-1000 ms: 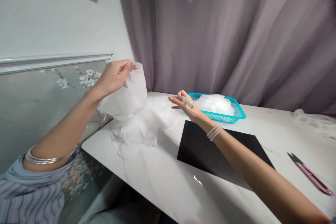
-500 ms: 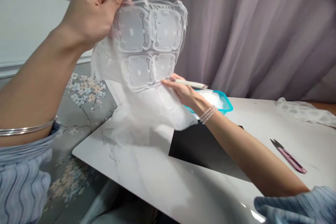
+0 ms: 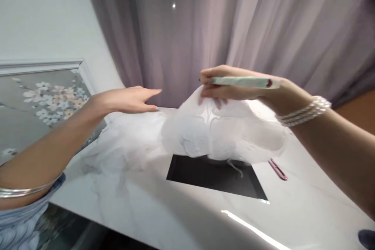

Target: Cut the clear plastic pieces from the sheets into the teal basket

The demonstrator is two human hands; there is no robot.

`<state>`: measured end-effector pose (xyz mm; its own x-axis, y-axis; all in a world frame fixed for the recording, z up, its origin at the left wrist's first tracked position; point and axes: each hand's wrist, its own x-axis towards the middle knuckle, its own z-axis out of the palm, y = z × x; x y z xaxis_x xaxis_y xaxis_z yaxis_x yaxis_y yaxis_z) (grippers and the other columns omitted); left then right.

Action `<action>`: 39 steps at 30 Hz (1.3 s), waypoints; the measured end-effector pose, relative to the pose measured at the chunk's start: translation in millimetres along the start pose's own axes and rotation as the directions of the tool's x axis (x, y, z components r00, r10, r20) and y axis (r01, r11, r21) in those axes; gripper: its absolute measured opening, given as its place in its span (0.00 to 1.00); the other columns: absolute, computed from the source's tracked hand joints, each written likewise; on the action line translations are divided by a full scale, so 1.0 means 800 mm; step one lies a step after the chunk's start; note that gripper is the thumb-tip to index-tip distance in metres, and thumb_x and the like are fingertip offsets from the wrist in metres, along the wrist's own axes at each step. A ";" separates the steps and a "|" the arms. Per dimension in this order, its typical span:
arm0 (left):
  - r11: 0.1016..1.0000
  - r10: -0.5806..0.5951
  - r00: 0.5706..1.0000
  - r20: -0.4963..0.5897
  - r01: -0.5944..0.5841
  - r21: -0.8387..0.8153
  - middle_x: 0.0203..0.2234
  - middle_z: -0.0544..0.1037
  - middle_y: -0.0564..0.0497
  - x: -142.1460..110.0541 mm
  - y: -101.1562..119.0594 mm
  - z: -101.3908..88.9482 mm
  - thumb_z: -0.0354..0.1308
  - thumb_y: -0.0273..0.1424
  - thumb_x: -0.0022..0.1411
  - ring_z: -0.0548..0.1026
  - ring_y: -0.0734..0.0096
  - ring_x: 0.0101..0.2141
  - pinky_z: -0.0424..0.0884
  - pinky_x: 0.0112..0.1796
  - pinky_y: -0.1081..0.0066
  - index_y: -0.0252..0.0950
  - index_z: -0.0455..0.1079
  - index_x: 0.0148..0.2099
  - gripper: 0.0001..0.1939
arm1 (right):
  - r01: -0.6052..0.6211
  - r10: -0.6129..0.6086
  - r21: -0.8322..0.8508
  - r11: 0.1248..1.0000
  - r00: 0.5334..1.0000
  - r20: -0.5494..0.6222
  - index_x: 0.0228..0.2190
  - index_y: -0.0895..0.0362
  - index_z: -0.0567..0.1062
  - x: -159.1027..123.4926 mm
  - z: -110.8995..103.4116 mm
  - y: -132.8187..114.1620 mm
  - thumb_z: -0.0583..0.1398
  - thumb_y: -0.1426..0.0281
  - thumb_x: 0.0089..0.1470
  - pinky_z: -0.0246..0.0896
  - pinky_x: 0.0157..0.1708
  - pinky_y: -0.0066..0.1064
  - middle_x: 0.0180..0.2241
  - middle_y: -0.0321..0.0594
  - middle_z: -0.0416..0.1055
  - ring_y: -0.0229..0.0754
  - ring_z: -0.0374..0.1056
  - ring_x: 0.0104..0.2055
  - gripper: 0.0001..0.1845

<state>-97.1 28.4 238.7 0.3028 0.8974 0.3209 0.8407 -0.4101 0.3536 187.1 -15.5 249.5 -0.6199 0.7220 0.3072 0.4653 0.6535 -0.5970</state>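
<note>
My left hand (image 3: 131, 99) is open, fingers stretched out and apart, just above a heap of sheer white material (image 3: 129, 133) on the table. My right hand (image 3: 234, 82) is closed, pinching the upper edge of a translucent white sheet (image 3: 196, 134) with rounded-square panels. A pale green pen (image 3: 240, 82) lies across the same hand, held by its fingers. The sheet hangs in front of me, somewhat blurred, over the back of a flat black rectangle (image 3: 211, 175). A loose thread or strip dangles from its lower edge.
Pink thread snips (image 3: 278, 170) lie on the white marbled table (image 3: 181, 211), right of the black rectangle. Grey-purple curtains (image 3: 175, 47) hang behind the table. A floral wall panel (image 3: 49, 101) is at the left, and the table's front edge runs along the lower left.
My left hand has let go of the panelled sheet and come down, opening. My right hand has moved up with sheet and pen; the sheet has swung right. The view has turned, and the blue basket no longer shows.
</note>
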 end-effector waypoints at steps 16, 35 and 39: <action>0.775 0.513 0.835 0.200 -0.350 -0.526 0.31 0.77 0.51 0.017 0.126 0.127 0.54 0.39 0.63 0.73 0.71 0.28 0.65 0.28 0.70 0.37 0.74 0.43 0.14 | -0.079 0.061 -0.115 0.990 0.986 -0.154 0.25 0.52 0.53 -0.074 -0.003 0.039 0.55 0.79 0.51 0.50 0.19 0.26 0.19 0.27 0.56 0.36 0.65 0.21 0.15; 0.822 0.495 0.843 -0.213 -0.533 -0.201 0.17 0.65 0.56 0.006 0.129 0.121 0.47 0.29 0.67 0.61 0.75 0.19 0.55 0.24 0.70 0.37 0.62 0.27 0.15 | -0.088 -0.185 -0.522 0.848 0.875 -0.448 0.27 0.52 0.49 -0.051 0.040 0.026 0.50 0.80 0.41 0.41 0.24 0.27 0.21 0.28 0.50 0.34 0.39 0.23 0.15; 0.838 0.490 0.795 -0.358 -0.543 -0.059 0.15 0.60 0.58 -0.012 0.119 0.099 0.46 0.28 0.66 0.57 0.75 0.18 0.55 0.24 0.70 0.38 0.63 0.28 0.13 | -0.144 -0.193 -0.500 0.854 0.805 -0.561 0.26 0.52 0.50 -0.044 0.030 0.039 0.52 0.79 0.39 0.45 0.25 0.27 0.21 0.29 0.51 0.34 0.44 0.23 0.15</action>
<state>16.0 -6.5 199.5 0.4916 0.4538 0.7432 0.5133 -0.8405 0.1737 208.3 -25.9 201.9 -0.2344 0.5824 0.7784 0.8024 0.5679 -0.1833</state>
